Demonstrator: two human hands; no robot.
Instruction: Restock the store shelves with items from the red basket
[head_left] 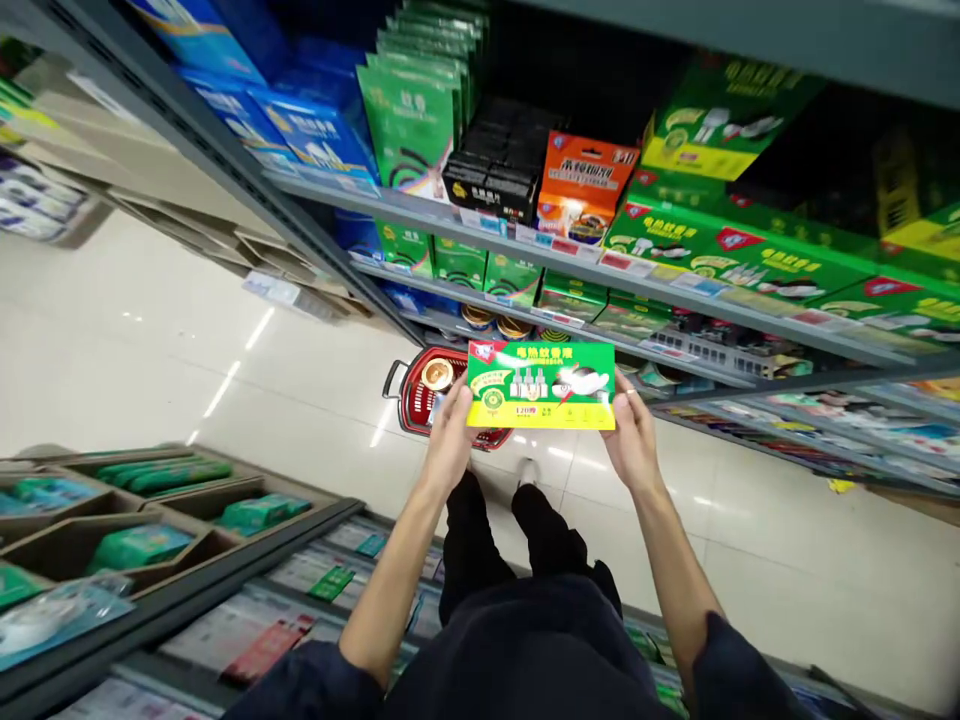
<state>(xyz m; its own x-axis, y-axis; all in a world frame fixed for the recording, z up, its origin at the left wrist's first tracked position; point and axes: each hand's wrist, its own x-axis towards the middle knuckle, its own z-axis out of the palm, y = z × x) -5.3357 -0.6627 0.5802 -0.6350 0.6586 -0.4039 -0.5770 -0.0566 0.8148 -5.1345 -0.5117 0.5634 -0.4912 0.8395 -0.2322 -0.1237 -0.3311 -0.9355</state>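
Observation:
Both my hands grip a flat green and yellow carton of electric mosquito repellent, holding it by its short ends. My left hand holds the left end, with the thumb on the front. My right hand holds the right end. The carton's front shows small bottles, a plug-in device and Chinese print. Just below and behind the carton, a red plastic shopping basket sits on the floor with a round tin in it. The carton and my left hand hide part of the basket.
A metal shelf unit of green, blue and orange boxes rises ahead and to the right. Lower left, a shelf with bins holds green packs. Behind the basket lies a glossy tiled floor, with another shelf unit at far left.

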